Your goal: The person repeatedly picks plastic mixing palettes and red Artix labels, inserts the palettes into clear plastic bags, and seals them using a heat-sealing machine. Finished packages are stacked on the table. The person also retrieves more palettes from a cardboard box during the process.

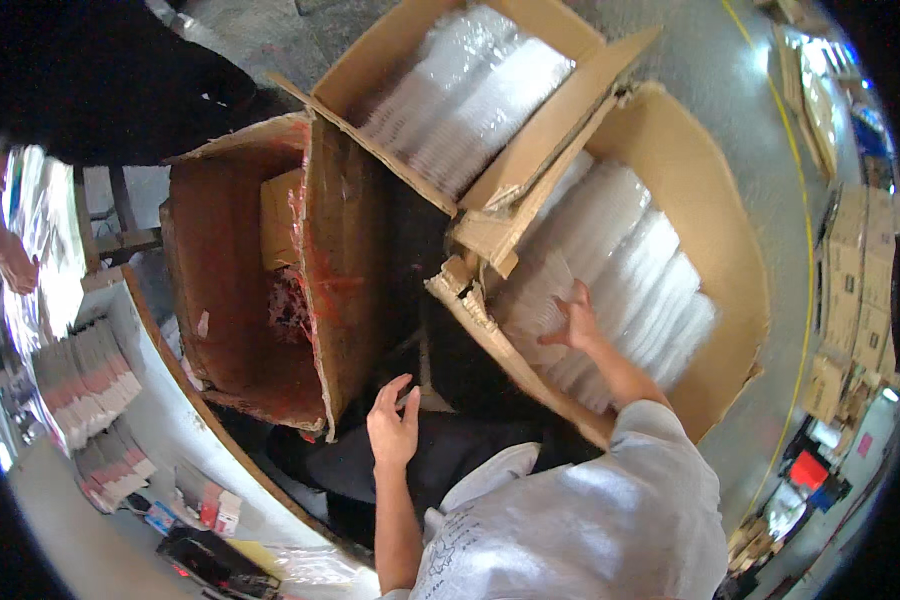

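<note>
My right hand (578, 322) reaches into the cardboard box (715, 190) on the right, which holds rows of nested clear plastic pieces (610, 215). Its thumb and fingers are around a thin clear plastic piece (554, 290) at the near-left end of the rows; the exact kind of piece is hard to make out. My left hand (394, 428) is held above my dark-clad lap, fingers loosely curled and apart, with nothing in it. It is nearest to an open, worn cardboard box (355, 290) with red stains inside.
Another cardboard box (370, 60) of stacked clear plastic pieces stands at the far middle. On the left, a white-topped table (170, 400) bears stacks of pale and pink packets (85, 385). Another person's hand (10, 258) is at far left. Stacked cartons (855, 270) stand beyond a yellow floor line.
</note>
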A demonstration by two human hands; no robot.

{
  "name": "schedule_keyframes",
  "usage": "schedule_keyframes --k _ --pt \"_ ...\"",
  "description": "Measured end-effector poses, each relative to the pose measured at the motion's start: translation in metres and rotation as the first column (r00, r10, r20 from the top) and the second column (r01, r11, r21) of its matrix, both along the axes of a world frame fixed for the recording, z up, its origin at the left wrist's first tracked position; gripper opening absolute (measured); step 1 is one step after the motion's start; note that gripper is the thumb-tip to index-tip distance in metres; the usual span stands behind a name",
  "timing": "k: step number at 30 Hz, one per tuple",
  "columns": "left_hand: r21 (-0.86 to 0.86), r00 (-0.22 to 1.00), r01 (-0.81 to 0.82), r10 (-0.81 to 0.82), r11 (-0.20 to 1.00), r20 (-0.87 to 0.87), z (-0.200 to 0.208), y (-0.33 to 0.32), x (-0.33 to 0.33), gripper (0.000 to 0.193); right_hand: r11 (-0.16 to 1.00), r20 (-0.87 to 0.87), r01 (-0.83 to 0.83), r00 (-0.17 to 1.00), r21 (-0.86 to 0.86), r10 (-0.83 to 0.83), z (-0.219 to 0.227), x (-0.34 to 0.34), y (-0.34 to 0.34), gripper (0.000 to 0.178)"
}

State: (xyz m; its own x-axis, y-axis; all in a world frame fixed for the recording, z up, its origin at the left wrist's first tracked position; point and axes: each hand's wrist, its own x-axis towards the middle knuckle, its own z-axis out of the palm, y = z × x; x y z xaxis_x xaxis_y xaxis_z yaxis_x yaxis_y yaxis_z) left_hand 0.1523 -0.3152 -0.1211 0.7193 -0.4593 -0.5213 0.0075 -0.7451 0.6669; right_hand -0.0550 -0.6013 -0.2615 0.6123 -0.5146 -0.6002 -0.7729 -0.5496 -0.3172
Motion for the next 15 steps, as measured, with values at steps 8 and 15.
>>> schedule_keyframes --k 8,15 --pt "-0.578 0.99 -0.132 0.084 0.805 -0.11 0.069 -0.004 0.005 0.088 0.863 0.631 -0.182 0.753 0.471 -0.185 0.267 0.071 -0.053 0.113" --pt "-0.651 0.835 -0.082 0.409 0.755 0.369 0.17 0.101 -0.057 0.129 0.233 0.89 -0.937 0.326 0.26 0.318 0.327 0.237 0.18 0.101"
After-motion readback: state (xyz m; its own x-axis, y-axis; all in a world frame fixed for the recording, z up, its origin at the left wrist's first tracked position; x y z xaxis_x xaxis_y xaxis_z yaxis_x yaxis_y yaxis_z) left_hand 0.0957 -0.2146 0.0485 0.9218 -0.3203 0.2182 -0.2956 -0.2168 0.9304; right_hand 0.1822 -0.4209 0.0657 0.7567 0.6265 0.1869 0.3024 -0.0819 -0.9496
